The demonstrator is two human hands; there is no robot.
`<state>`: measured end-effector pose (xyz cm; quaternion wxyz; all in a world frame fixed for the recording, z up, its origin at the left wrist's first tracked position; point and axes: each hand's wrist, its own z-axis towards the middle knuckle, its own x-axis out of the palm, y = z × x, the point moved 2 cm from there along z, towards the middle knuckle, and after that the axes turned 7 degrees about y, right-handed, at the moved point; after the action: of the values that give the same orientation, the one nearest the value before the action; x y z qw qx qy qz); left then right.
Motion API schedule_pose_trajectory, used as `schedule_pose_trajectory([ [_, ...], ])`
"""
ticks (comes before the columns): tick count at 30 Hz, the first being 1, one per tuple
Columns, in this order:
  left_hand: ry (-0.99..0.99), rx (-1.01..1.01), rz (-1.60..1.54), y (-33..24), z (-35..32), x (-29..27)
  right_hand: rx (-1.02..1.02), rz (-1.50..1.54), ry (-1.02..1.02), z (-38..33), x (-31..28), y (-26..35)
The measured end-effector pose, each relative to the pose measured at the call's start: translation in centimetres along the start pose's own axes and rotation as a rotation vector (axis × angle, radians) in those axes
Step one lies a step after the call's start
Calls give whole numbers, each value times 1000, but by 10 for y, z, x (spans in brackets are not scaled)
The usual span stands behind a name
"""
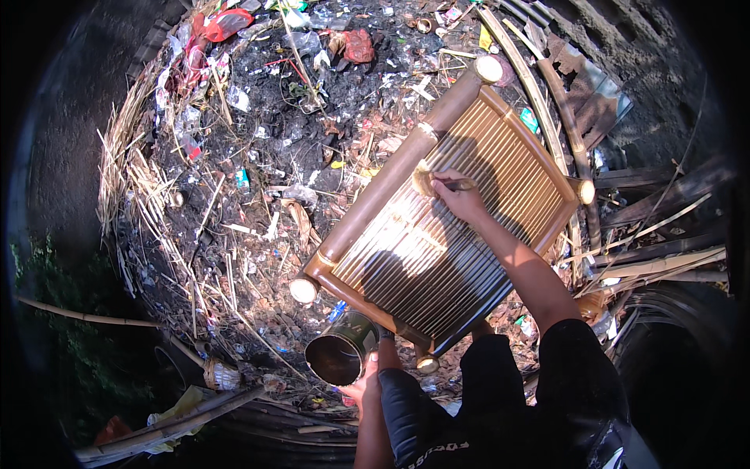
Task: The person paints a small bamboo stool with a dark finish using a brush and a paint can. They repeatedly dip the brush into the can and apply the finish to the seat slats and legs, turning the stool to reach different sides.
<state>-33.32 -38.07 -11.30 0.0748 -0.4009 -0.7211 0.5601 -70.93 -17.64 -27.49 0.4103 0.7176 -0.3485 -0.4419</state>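
Note:
A bamboo seat-like panel (519, 168) with thin slats and a thick brown pole frame lies tilted across the middle in front of me. My right hand (459, 197) is closed around a paintbrush (423, 180), whose pale bristles touch the slats near the thick left pole. Below the panel's lower left side, my left hand (364, 383) grips a dark green can (360, 331) by its side. The can is tipped so that its open mouth shows; what is inside is too dark to make out.
Dark ground strewn with plastic scraps, dry leaves and straw surrounds the panel. A red plastic bag (227, 26) lies at the far left. Long bamboo poles (564, 102) and rusty sheet metal (578, 82) are at the right. More poles (172, 428) lie at the lower left.

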Motion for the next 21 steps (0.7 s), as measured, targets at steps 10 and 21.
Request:
schedule_pose_trajectory([
  [10, 41, 52, -32, -8, -7, -9, -97, -102, -576, 3, -36, 6],
  [21, 156, 340, -41, -32, -24, -26, -84, -98, -16, -155, 58, -41],
])
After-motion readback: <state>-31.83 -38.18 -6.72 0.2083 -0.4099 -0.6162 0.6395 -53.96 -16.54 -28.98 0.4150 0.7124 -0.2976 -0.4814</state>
